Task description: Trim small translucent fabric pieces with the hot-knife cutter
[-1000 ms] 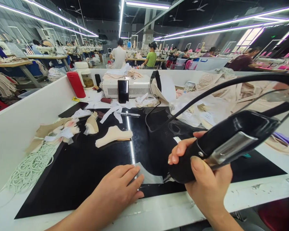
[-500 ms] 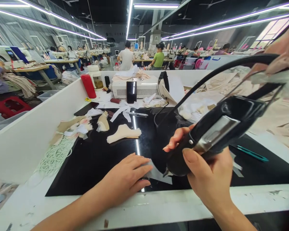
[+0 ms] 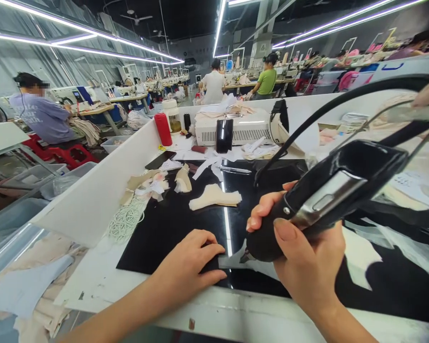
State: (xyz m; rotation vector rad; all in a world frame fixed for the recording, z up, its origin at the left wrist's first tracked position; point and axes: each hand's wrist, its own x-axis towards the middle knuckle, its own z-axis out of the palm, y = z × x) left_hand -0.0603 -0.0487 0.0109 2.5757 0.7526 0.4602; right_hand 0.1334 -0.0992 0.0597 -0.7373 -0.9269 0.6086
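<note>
My right hand (image 3: 307, 257) is wrapped round a black corded electric hand tool (image 3: 318, 195) with a silver plate on its side. Its small metal tip points down at a thin grey, see-through piece of material (image 3: 232, 260) on the glossy black mat (image 3: 171, 238). My left hand (image 3: 189, 262) rests on the mat at the left end of that piece, fingers bent, thumb and forefinger apart. Beyond the hands lies a cream padded piece (image 3: 214, 196). A white cut piece (image 3: 359, 257) lies right of my right hand, partly hidden by it.
Fabric scraps (image 3: 152, 183) and a heap of pale green cord (image 3: 127, 221) lie on the left. Behind stand a phone (image 3: 224, 136), a white vented box (image 3: 250, 129) and a red bottle (image 3: 163, 129). The tool's black cable (image 3: 300, 126) arches to the right. Co-workers sit further off.
My view has turned left, so the table things appear further right and a seated co-worker shows at left. The tool's tip has shifted over the grey piece; my right hand still holds the tool.
</note>
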